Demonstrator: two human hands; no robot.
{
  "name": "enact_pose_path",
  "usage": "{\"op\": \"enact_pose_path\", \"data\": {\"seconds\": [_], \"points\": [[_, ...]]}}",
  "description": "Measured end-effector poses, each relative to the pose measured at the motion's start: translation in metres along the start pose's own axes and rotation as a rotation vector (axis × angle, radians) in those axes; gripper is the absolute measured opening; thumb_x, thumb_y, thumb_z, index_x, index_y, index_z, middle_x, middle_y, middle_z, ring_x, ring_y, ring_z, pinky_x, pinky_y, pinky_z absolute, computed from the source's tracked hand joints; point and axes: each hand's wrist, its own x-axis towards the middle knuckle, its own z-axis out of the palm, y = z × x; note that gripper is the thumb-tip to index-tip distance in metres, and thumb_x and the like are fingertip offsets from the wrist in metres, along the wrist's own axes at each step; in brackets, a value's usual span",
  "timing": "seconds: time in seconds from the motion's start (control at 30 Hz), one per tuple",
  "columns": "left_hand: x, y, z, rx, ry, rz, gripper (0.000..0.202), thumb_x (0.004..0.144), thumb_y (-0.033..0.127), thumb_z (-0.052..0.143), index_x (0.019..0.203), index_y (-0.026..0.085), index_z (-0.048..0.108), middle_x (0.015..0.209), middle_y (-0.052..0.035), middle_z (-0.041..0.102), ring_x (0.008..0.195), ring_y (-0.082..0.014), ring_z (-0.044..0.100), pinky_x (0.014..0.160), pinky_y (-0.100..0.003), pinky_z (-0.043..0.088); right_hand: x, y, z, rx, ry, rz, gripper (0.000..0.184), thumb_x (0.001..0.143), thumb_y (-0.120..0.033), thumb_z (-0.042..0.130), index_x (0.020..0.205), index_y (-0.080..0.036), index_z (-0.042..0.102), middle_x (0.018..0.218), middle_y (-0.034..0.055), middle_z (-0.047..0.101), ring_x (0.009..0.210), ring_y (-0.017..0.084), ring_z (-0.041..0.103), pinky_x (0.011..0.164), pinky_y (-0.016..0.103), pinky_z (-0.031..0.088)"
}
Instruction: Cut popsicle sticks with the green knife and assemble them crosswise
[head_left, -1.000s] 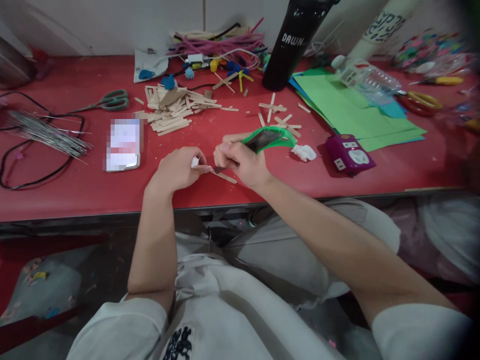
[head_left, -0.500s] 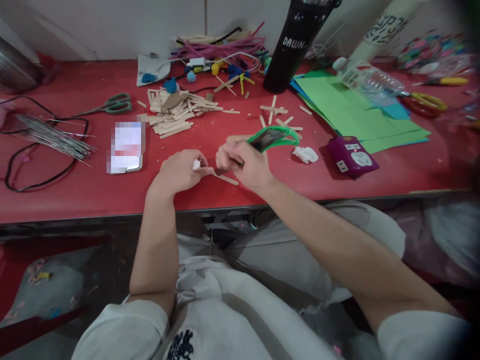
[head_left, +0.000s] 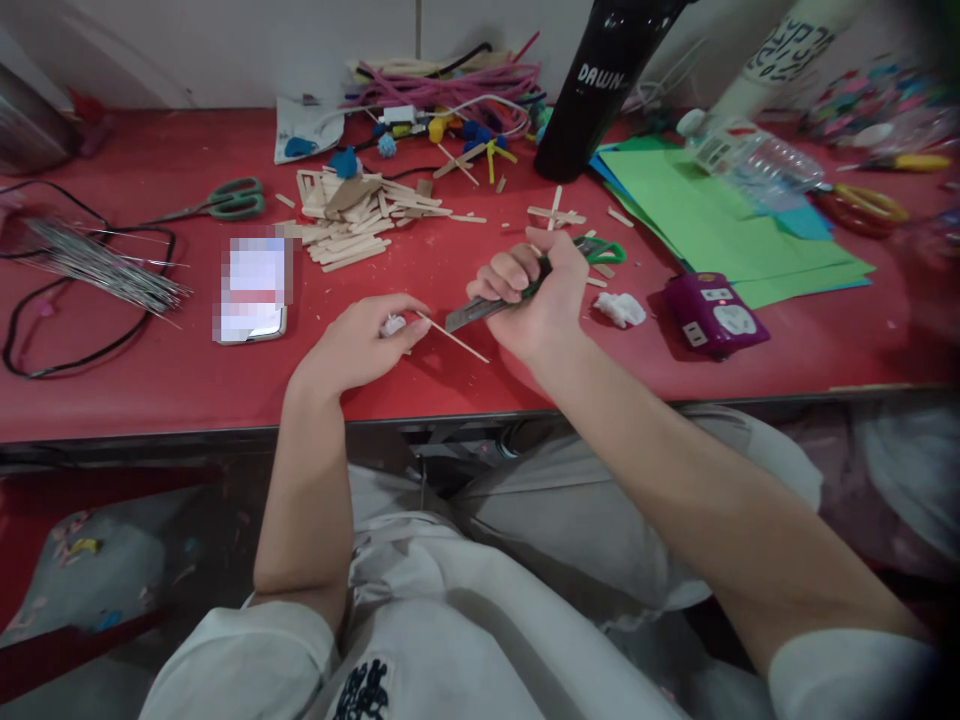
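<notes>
My left hand (head_left: 352,345) rests on the red table (head_left: 150,380) and pinches the end of a thin wooden stick (head_left: 454,340), with a small white wad tucked in its fingers. My right hand (head_left: 536,295) is fisted around a green-handled utility knife (head_left: 480,312). The knife's blade points left and lies just above the stick, and its green handle end sticks out behind the fist. A pile of wooden craft sticks (head_left: 360,215) lies farther back on the table.
A phone (head_left: 251,290) lies left of my hands, with scissors (head_left: 217,203) and a wire bundle (head_left: 97,265) beyond. A black bottle (head_left: 592,85), green paper sheets (head_left: 705,215), a purple power adapter (head_left: 712,315) and a white crumpled wad (head_left: 621,308) lie to the right.
My right hand turned from a fingertip hold near the stick into a fist around the knife and rose slightly to the right. The stick tilted up at its left end.
</notes>
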Motion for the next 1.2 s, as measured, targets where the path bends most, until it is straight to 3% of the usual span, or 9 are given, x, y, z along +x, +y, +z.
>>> {"op": "enact_pose_path", "data": {"seconds": [0.13,0.37,0.57,0.83,1.03,1.2], "points": [[-0.002,0.006,0.0,-0.052,0.006,0.07,0.032,0.091,0.041,0.055,0.104,0.018,0.072,0.099,-0.0044,0.075,0.086,-0.0172,0.064,0.083,-0.028,0.047,0.002,-0.008,-0.007,-0.014,0.029,0.004,0.066,0.073,-0.045,0.069,0.056,-0.022,0.009,0.049,-0.0075,0.011,0.046,0.009,0.012,0.049,0.03,0.029],[-0.004,0.008,0.001,-0.086,0.027,0.161,0.036,0.091,0.048,0.057,0.109,0.019,0.07,0.106,-0.0048,0.073,0.093,-0.0169,0.063,0.087,-0.026,0.046,0.001,-0.014,-0.009,-0.086,-0.059,-0.022,0.066,0.076,-0.051,0.069,0.056,-0.023,0.013,0.051,-0.0066,0.014,0.047,0.011,0.017,0.051,0.032,0.034],[-0.005,0.011,0.001,-0.113,0.026,0.139,0.033,0.093,0.047,0.052,0.099,0.019,0.069,0.089,-0.0032,0.069,0.077,-0.0141,0.058,0.073,-0.025,0.045,0.002,-0.015,-0.009,-0.122,-0.085,-0.025,0.069,0.076,-0.059,0.07,0.053,-0.023,0.015,0.049,-0.0066,0.015,0.047,0.011,0.017,0.05,0.032,0.035],[-0.006,0.011,0.002,-0.215,-0.079,0.058,0.04,0.096,0.051,0.043,0.075,0.018,0.055,0.064,0.0021,0.047,0.06,-0.0108,0.043,0.059,-0.025,0.037,-0.007,-0.021,0.012,-0.148,-0.128,-0.043,0.071,0.083,-0.071,0.058,0.049,-0.023,0.018,0.044,-0.0062,0.016,0.043,0.011,0.016,0.048,0.033,0.032],[-0.002,0.014,0.002,-0.034,-0.1,0.025,0.03,0.09,0.041,0.048,0.076,0.018,0.059,0.065,0.0016,0.052,0.061,-0.0117,0.042,0.062,-0.027,0.036,-0.015,-0.023,0.025,-0.183,-0.17,-0.035,0.068,0.088,-0.069,0.052,0.047,-0.024,0.023,0.04,-0.0056,0.019,0.041,0.01,0.016,0.047,0.034,0.028],[0.0,0.014,0.004,0.021,-0.093,0.032,0.032,0.088,0.041,0.047,0.067,0.019,0.053,0.062,0.0016,0.044,0.06,-0.0123,0.039,0.059,-0.03,0.03,-0.021,-0.021,0.03,-0.194,-0.196,-0.104,0.064,0.09,-0.06,0.055,0.047,-0.023,0.026,0.039,-0.0054,0.022,0.039,0.01,0.019,0.047,0.033,0.029]]}}
